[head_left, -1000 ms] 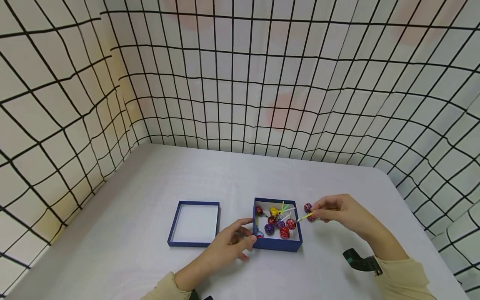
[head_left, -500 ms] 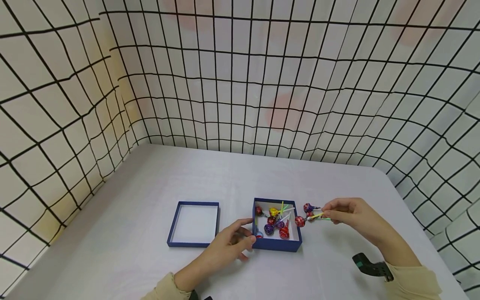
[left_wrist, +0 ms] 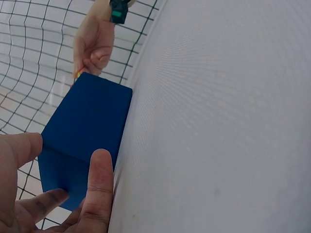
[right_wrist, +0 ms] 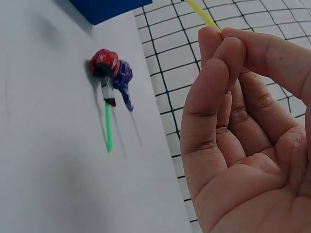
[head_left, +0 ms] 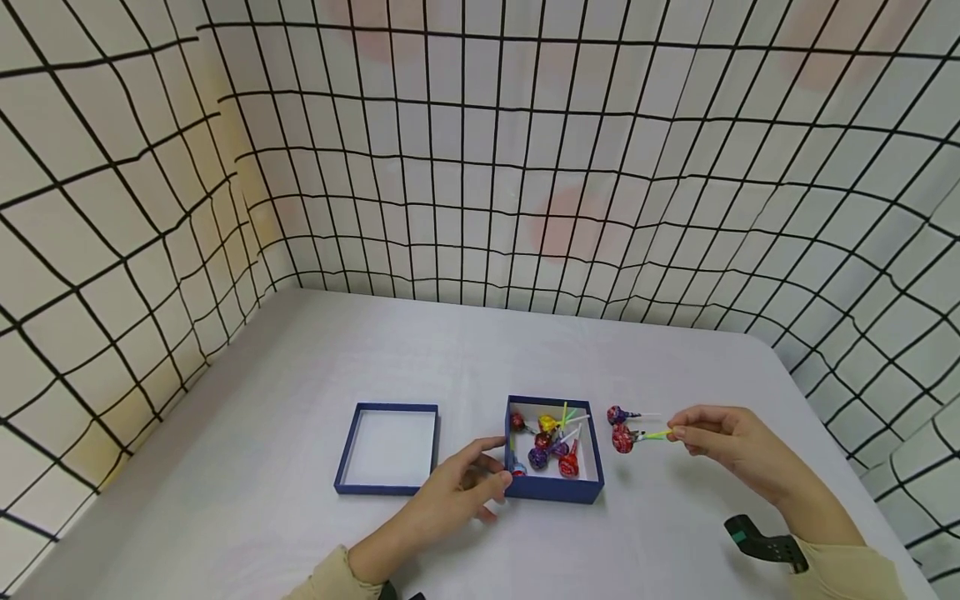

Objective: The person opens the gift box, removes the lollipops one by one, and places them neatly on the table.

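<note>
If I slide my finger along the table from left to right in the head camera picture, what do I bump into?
Blue lid → left hand → blue box → purple lollipop outside the box → right hand.

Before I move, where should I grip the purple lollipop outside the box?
Pinch the purple lollipop by its white stick, probably best from the right: the stick points that way, away from the box, while its round head lies close to the green-stick lollipop.
</note>
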